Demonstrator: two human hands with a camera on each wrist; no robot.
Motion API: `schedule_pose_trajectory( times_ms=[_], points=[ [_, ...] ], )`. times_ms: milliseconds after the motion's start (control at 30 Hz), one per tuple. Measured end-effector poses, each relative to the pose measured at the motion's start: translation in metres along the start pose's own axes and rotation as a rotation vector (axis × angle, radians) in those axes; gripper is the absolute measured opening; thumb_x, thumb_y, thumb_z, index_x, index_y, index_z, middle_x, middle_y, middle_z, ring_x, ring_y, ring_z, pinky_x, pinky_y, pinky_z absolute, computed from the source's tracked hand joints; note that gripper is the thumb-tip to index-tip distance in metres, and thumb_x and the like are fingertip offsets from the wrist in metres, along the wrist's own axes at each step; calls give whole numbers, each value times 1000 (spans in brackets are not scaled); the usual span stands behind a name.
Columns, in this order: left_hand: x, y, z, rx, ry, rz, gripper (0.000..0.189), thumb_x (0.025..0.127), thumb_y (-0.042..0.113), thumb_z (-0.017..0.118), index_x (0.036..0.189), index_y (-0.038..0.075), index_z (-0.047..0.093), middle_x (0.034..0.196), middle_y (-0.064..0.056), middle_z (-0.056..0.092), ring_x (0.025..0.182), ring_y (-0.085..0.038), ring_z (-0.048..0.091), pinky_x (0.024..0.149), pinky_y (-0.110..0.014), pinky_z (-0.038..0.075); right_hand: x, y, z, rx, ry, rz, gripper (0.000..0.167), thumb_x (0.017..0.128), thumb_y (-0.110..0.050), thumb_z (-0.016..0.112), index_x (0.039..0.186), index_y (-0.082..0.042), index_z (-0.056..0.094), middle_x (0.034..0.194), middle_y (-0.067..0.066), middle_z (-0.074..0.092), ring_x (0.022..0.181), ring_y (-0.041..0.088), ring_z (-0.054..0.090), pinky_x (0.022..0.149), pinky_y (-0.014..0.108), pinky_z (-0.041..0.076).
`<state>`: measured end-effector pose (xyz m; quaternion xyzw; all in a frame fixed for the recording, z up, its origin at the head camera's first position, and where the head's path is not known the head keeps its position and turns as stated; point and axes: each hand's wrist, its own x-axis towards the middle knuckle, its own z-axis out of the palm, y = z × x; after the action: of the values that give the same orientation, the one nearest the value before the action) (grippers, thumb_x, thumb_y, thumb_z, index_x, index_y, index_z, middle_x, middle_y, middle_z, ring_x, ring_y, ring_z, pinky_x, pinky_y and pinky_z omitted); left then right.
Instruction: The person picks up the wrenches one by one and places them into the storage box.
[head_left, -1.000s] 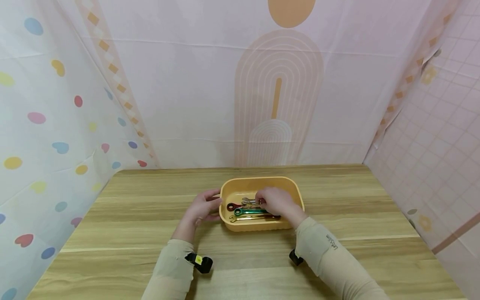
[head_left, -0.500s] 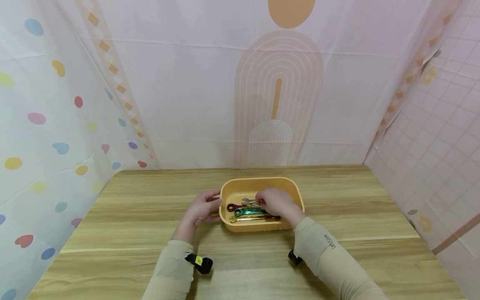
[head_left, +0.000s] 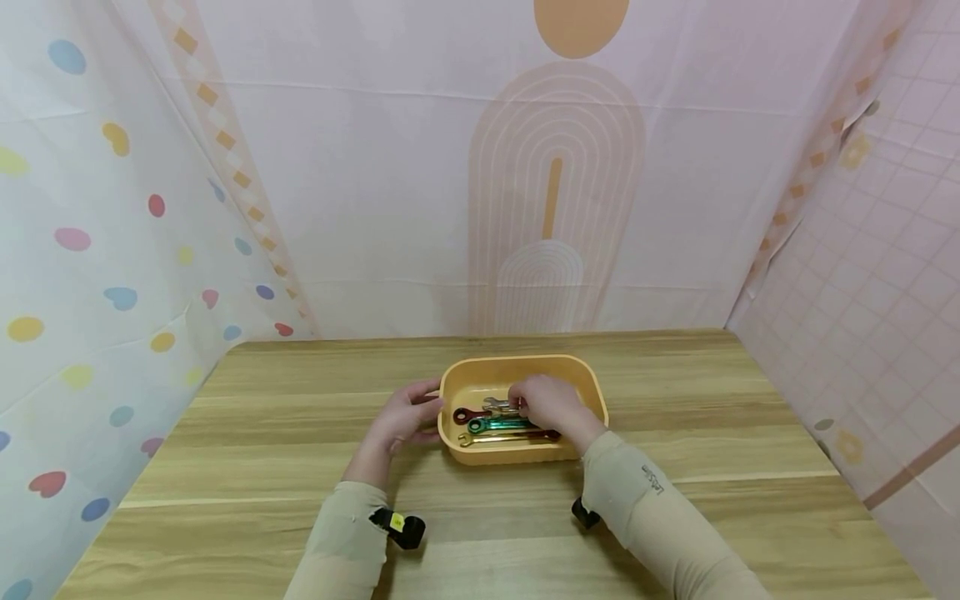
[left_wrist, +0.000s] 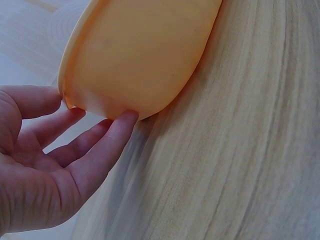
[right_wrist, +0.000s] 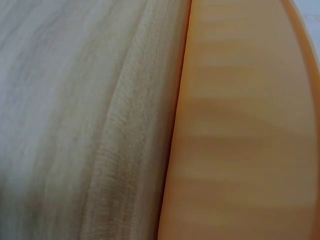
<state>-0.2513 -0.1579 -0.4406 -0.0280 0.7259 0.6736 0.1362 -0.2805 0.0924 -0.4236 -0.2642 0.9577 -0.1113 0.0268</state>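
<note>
A yellow-orange plastic bin (head_left: 517,456) with rounded corners holds several wrenches lying side by side. Nearest its front wall is a gold wrench (head_left: 495,439), then a green ratchet wrench (head_left: 498,425), a red ratchet wrench (head_left: 462,415) and a silver wrench (head_left: 492,403). My left hand (head_left: 405,412) touches the bin's left end with extended fingers; in the left wrist view its fingertips (left_wrist: 131,116) rest against the outer wall. Inside the bin, my right hand (head_left: 551,400) has its fingers curled down at the silver wrench, fingertips mostly hidden. The right wrist view shows only the bin's ribbed wall (right_wrist: 240,150).
The bin stands on a wood-grain table (head_left: 300,433), towards its back edge. Patterned cloth (head_left: 375,208) hangs behind the table and on both sides. A small black camera (head_left: 405,529) is strapped to the left wrist, another (head_left: 585,512) to the right.
My right hand and forearm have shifted very slightly left. The left hand and the bin hold their places.
</note>
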Motion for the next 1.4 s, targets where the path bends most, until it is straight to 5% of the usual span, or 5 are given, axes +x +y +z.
schedule_pose_trajectory(
  times_ms=[1400],
  points=[
    [2,1,0,3,5,-16,48,101,5,53,148,2,43,138,-28,48,108,-31,58,71,-38,58,-4,6,-4,33,77,-20,5,90,-14,72,93,-16,74,90,-2,68,87,18,62,75,39,51]
  ],
)
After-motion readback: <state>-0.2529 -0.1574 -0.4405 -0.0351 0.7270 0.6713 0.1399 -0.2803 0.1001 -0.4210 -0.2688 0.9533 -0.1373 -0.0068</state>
